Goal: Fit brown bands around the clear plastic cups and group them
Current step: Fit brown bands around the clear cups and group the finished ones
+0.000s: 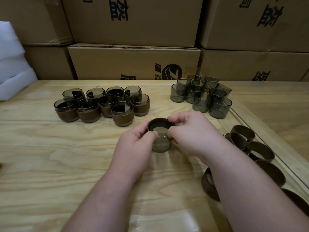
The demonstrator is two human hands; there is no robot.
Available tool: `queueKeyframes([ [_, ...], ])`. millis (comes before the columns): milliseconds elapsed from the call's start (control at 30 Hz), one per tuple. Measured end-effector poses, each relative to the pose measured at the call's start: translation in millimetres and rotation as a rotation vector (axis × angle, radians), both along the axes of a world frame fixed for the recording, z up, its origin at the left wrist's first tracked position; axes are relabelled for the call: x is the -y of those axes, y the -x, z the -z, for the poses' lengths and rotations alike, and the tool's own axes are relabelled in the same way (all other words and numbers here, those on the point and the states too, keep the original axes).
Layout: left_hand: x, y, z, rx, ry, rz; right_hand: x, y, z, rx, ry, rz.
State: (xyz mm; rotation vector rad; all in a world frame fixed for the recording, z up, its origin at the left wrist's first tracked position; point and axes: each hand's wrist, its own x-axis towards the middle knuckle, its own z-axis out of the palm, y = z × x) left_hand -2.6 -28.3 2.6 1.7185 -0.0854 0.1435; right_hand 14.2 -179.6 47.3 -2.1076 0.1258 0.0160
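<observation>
Pinching a brown band (160,125) with our left hand (136,142) and right hand (192,131), we hold it around a smoky clear cup (161,144). Banded cups (102,105) cluster left, bare cups (201,96) right on the table (50,156).

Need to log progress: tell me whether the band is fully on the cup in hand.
Not fully on. The brown band circles only one end of the cup; the rest shows bare between the left hand and right hand.

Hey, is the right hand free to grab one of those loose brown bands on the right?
Probably not yet: the right hand and left hand both grip the cup and its band. The loose bands lie unobstructed.
</observation>
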Motion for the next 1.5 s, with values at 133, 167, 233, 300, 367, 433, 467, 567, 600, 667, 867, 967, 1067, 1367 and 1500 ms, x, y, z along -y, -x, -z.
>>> queueKeyframes([
  [133, 2.1, -1.0, 1.8, -0.028, -0.028, 0.030, 7.7, -0.3, -3.2, -0.030, 0.078, -0.090],
  [167, 2.6, -1.3, 2.3, -0.031, -0.033, 0.024, 8.8, 0.6, -4.8, -0.034, 0.098, -0.126],
  [233, 3.1, -1.8, 5.0, -0.029, -0.051, 0.009, 7.4, 3.0, -5.6, -0.031, 0.164, -0.186],
  [300, 3.0, -2.8, 7.6, -0.021, -0.066, -0.018, 3.5, 4.8, -1.9, 0.021, 0.265, -0.190],
  [367, 1.6, -4.2, 8.0, -0.013, 0.018, -0.052, 0.6, 5.6, -0.3, 0.069, 0.294, -0.184],
  [433, -0.2, -4.9, 6.4, 0.022, 0.149, -0.073, 0.1, 5.6, -2.4, 0.085, 0.190, -0.165],
  [467, -0.7, -4.5, 4.5, 0.040, 0.210, -0.071, -0.1, 5.5, -4.6, 0.095, 0.075, -0.139],
  [567, -1.6, -0.7, 0.3, 0.116, 0.345, -0.003, -6.4, 6.0, -9.2, 0.051, -0.288, -0.079],
  [600, -1.2, 0.5, -0.3, 0.141, 0.367, 0.020, -10.6, 6.7, -9.4, 0.028, -0.363, -0.062],
  [667, -0.7, 0.5, 1.1, 0.164, 0.379, 0.046, -17.1, 7.0, -8.2, 0.004, -0.485, -0.029],
  [867, -0.6, -3.9, 3.6, 0.204, 0.262, -0.055, -15.8, 5.8, -5.5, 0.022, -0.643, 0.010],
  [967, -4.4, -6.4, 4.2, 0.161, 0.318, -0.128, -15.3, 5.3, -3.5, 0.053, -0.626, -0.120],
  [1067, -7.2, -7.4, 5.2, 0.140, 0.291, -0.169, -15.9, 4.5, 1.3, 0.119, -0.481, -0.141],
  [1367, -1.0, -3.7, 3.9, 0.146, 0.171, -0.245, -16.2, 0.8, 5.1, 0.253, -0.392, -0.083],
  [1500, 0.2, -3.0, 5.0, 0.141, 0.130, -0.280, -18.3, 2.2, 5.6, 0.282, -0.333, -0.059],
])
